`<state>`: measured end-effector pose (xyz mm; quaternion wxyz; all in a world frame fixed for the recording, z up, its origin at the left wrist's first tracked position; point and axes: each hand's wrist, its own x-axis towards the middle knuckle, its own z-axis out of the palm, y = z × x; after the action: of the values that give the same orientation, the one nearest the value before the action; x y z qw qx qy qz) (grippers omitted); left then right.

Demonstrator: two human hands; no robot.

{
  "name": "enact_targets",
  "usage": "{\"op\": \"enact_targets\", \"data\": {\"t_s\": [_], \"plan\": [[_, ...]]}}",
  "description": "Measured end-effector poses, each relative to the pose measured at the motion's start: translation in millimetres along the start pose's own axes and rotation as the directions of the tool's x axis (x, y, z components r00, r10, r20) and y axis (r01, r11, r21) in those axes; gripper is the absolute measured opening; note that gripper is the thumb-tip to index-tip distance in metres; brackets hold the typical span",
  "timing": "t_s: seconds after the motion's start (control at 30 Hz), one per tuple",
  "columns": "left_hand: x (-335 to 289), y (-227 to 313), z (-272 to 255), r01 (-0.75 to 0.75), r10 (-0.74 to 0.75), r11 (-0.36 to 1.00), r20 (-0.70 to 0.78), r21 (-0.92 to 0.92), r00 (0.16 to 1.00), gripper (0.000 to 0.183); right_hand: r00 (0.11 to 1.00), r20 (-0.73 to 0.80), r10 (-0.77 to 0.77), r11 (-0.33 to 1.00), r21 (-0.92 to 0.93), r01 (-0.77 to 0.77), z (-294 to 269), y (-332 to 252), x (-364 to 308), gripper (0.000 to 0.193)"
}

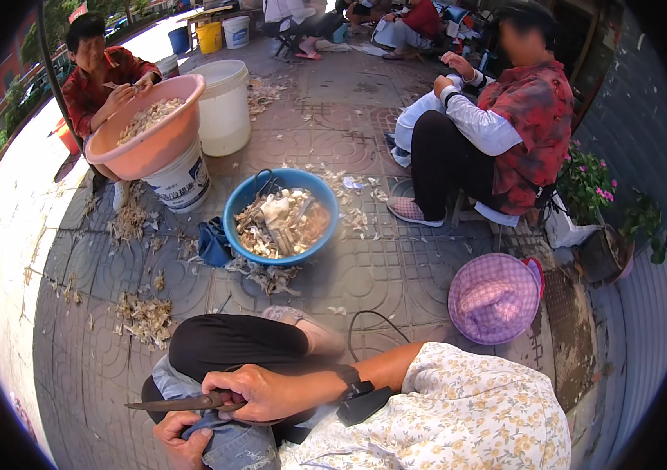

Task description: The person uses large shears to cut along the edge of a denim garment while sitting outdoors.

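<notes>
My right hand (267, 392) is wrapped round the handles of dark scissors (169, 405), and the blades point left above my lap. Just below the blades, my left hand (183, 440) rests against the denim cloth (239, 440) over my legs. Its thumb and fingers are closed together, and whatever they pinch is hidden. In front of my knees stands a blue basin (332, 227) holding pale pieces that look like garlic cloves and bulbs, with a dark-handled tool partly among them.
Dry husks (146, 317) litter the paving. At far left a person (114, 86) works over a pink basin (106, 160) set on a white bucket (181, 188). Another person (521, 125) sits at right, behind a checked pink hat (496, 298). A large white bucket (224, 113) stands beyond.
</notes>
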<state>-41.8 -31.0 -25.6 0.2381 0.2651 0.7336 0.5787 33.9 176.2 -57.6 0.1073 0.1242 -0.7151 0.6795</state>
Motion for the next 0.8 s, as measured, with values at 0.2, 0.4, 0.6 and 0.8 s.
{"op": "enact_targets", "data": {"t_s": [0.2,0.4,0.6,0.8], "plan": [[-1.7,0.4,3.8,-0.027,0.026,0.998,-0.031,-0.048,0.999,0.018,1.000,-0.022,0.012,1.000,0.027,-0.011,1.3,-7.3,2.0,0.032],[1.6,6.8,3.9,-0.049,0.049,0.999,0.001,0.020,0.999,0.015,0.999,-0.018,0.031,0.999,0.039,-0.030,1.2,-5.8,1.6,0.032],[1.0,11.5,6.3,-0.008,0.008,1.000,-0.024,0.023,1.000,0.014,1.000,-0.012,0.028,0.999,0.026,-0.028,0.6,-6.0,2.0,0.031],[2.5,13.3,7.3,-0.050,0.051,0.998,-0.019,0.040,0.999,0.015,1.000,-0.012,0.020,1.000,0.017,-0.020,-0.1,-6.5,2.2,0.032]]}}
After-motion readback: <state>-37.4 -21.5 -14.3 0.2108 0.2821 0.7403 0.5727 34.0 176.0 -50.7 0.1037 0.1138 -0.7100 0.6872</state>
